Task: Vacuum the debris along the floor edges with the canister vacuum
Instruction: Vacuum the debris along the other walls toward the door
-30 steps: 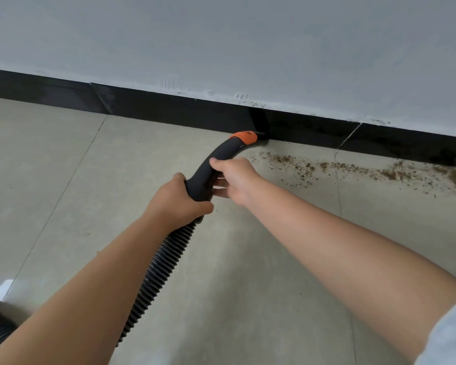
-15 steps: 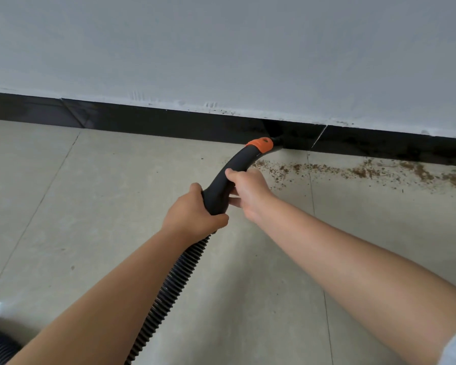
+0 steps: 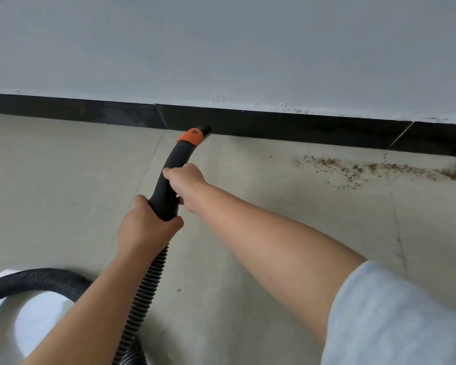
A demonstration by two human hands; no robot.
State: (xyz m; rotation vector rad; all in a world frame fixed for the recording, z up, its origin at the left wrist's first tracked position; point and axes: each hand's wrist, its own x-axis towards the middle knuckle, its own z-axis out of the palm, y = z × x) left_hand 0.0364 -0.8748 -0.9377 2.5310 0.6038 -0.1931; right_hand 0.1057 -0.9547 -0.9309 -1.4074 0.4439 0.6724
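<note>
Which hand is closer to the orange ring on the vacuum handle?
The right hand. It grips the handle just below the orange ring; the left hand grips lower down, where the ribbed hose starts.

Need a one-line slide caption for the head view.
Both hands, left hand and right hand, hold black vacuum handle at black baseboard; brown debris remains.

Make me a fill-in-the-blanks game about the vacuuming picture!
1. The ring near the tip of the vacuum nozzle is colored ____.
2. The brown debris lies to the ____ of the nozzle tip.
3. The left hand and the right hand both grip the black ____.
4. The strip along the bottom of the wall, the baseboard, is colored ____.

Missing words: orange; right; handle; black
</note>
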